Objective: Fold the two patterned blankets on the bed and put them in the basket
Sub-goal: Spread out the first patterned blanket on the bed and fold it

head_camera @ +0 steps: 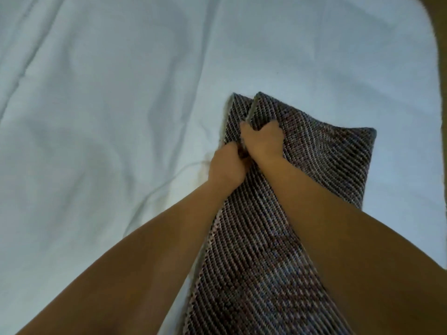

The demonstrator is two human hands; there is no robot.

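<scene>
A dark patterned blanket [321, 163] with fine diagonal stripes lies folded in a long strip on the right half of the bed, running from the lower edge of the view up to two raised corners. My left hand [226, 165] grips the blanket's left edge, fingers curled into the fabric. Just to its right my right hand [263, 139] grips a fold near the two raised corners. The two hands touch each other. Only one blanket shows, and no basket is in view.
A white, wrinkled bed sheet [108, 117] covers the mattress all around the blanket. The bed's rounded far-right corner [433, 44] borders a dark floor strip at the top right.
</scene>
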